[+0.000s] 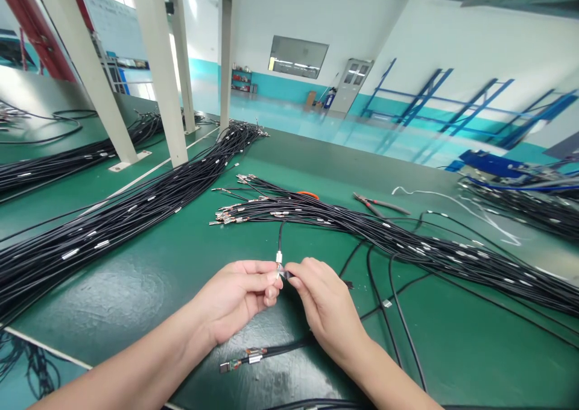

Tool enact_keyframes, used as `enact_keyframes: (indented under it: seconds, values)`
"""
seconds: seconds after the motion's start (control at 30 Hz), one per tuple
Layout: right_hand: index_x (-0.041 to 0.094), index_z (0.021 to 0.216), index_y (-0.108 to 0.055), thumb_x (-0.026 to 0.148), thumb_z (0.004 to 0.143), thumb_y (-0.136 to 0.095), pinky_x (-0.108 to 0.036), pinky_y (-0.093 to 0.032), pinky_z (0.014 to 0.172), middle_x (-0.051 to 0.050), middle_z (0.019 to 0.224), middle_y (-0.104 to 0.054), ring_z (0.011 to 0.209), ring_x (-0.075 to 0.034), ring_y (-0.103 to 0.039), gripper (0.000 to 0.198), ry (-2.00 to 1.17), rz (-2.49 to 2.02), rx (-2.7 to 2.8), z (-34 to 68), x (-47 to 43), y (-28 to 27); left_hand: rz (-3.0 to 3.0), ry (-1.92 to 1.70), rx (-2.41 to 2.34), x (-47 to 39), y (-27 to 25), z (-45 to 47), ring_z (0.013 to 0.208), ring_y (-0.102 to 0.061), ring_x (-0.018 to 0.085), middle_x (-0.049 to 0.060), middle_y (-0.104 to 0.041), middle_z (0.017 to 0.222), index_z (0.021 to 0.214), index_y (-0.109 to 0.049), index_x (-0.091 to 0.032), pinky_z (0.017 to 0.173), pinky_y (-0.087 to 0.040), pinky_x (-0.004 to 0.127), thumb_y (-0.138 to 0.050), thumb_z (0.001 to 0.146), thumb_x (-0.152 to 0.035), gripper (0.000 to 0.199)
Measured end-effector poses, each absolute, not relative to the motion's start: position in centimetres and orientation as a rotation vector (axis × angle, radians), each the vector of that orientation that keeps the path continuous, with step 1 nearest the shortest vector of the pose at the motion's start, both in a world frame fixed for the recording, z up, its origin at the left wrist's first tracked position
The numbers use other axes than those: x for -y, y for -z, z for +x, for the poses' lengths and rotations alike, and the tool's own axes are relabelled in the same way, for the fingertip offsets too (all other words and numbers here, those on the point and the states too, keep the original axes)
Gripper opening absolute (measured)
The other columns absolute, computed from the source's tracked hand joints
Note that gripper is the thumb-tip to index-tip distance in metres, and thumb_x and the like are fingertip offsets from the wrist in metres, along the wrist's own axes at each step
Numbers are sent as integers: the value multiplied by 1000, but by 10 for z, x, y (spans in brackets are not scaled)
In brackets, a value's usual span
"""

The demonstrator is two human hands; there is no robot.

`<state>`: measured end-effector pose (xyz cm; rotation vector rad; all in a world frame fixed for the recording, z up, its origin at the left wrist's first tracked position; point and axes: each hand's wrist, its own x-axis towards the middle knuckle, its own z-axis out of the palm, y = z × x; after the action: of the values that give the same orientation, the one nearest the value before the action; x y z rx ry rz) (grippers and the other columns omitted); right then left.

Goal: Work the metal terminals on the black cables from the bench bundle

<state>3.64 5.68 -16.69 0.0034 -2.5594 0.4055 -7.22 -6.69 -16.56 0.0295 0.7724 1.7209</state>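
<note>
In front of me, over the green table, my left hand [248,294] pinches the stripped end of a black cable [280,235]. A silvery-white sleeve [279,257] sits on that cable just above the fingertips. My right hand [326,304] is closed, thumb and forefinger meeting the cable end from the right. Between its fingertips shows a small dark piece [288,274], too small to name. Just below my hands lie cable ends [256,357] with a metal plug [225,367], a bare green board and a shiny sleeve.
A bundle of black cables [325,214] with stripped ends runs behind my hands to the right. Beyond it lie red-handled pliers [380,205] and an orange-handled item [308,195]. A larger cable bundle [149,196] fills the left, near white posts [158,66].
</note>
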Motion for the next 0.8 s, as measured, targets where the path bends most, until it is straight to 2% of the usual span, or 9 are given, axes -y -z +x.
enact_keyframes:
  seconds: [0.27, 0.47, 0.57, 0.7, 0.8]
  values:
    - [15, 89, -55, 18, 91, -35, -27, -33, 59, -3, 67, -49, 63, -15, -42, 21, -367, -11, 2553, 35, -56, 169, 44, -1706, -793, 67, 166, -72, 50, -49, 5, 6, -57, 63, 80, -62, -2, 51, -43, 15, -52, 73, 6, 15]
    - [15, 88, -56, 19, 91, -36, -28, -36, 61, -5, 70, -53, 66, -16, -47, 21, -287, -158, 2461, 36, -68, 164, 24, -1670, -791, 69, 165, -72, 47, -48, 5, 6, -56, 59, 77, -62, -2, 49, -41, 15, -51, 72, 7, 15]
    - [16, 91, -55, 19, 91, -35, -28, -39, 63, -5, 73, -54, 68, -16, -49, 20, -403, -215, 2367, 40, -72, 157, 7, -1688, -802, 69, 163, -73, 48, -49, 5, 6, -58, 61, 78, -62, -4, 50, -42, 15, -53, 73, 5, 14]
    - [18, 99, -53, 24, 90, -37, -28, -43, 70, -6, 87, -59, 78, -16, -54, 20, -665, -250, 2354, 41, -67, 150, 51, -1720, -852, 67, 162, -73, 54, -55, 7, 8, -62, 66, 77, -62, -7, 54, -45, 16, -58, 73, 1, 10]
    - [17, 94, -54, 30, 82, -50, -24, -43, 60, -3, 79, -59, 63, -13, -51, 18, -772, -334, 2372, 41, -61, 148, 112, -1741, -878, 65, 161, -69, 60, -57, 9, 7, -62, 70, 76, -63, -8, 57, -45, 17, -63, 71, -3, 7]
